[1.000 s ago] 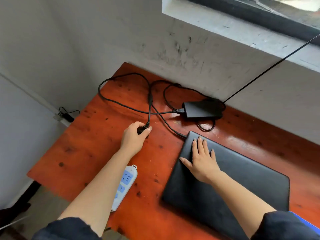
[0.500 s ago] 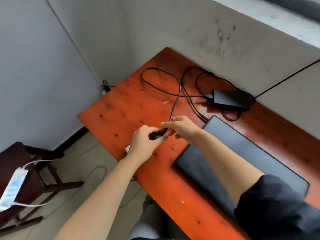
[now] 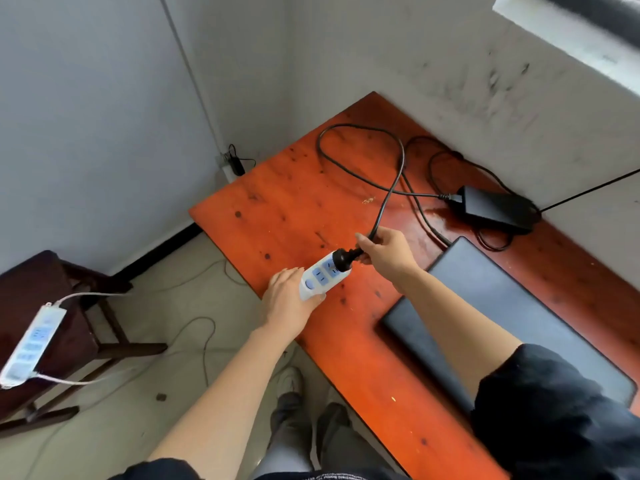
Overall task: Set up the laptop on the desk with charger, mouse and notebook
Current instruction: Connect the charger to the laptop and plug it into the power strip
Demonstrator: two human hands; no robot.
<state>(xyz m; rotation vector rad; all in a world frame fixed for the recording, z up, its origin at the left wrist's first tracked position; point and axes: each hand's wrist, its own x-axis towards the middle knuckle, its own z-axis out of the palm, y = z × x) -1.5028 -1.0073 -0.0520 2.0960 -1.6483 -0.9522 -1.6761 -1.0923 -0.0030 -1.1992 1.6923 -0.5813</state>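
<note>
- Plug (image 3: 341, 259) of the charger is at or in the far socket of the white power strip (image 3: 320, 277); whether the pins are fully seated cannot be told from this view.
- Left hand (image 3: 287, 301) is clenched around the near end of the strip, holding it just above the desk (image 3: 277, 216) at its front edge, at about 7 o'clock from the adapter brick (image 3: 495, 209).
- Right hand (image 3: 388, 256) grasps the cable (image 3: 384, 206) just behind the plug, fingers pinched on the cord rather than on the plug body.
- Judgement on the step: a better grip would be on the plug body itself, pushing straight along the pin axis while the left hand braces the strip against the push; pressing through the cord risks bending it and a half-seated plug.
- Strip's long axis runs from about 7 o'clock to 1 o'clock, socket face tilted up toward the camera; the plug sits at the 1 o'clock end.
- Cable leaves the plug toward 1 o'clock, loops across the desk and returns to the brick near the wall.
- Laptop (image 3: 512, 313) lies closed and flat at 4 o'clock from the hands, long axis running 10 o'clock to 4 o'clock.
- Mouse and notebook are not in view; judged not yet placed.
- Second power strip (image 3: 31, 344) rests on a chair (image 3: 69, 306) at far left, well apart.
</note>
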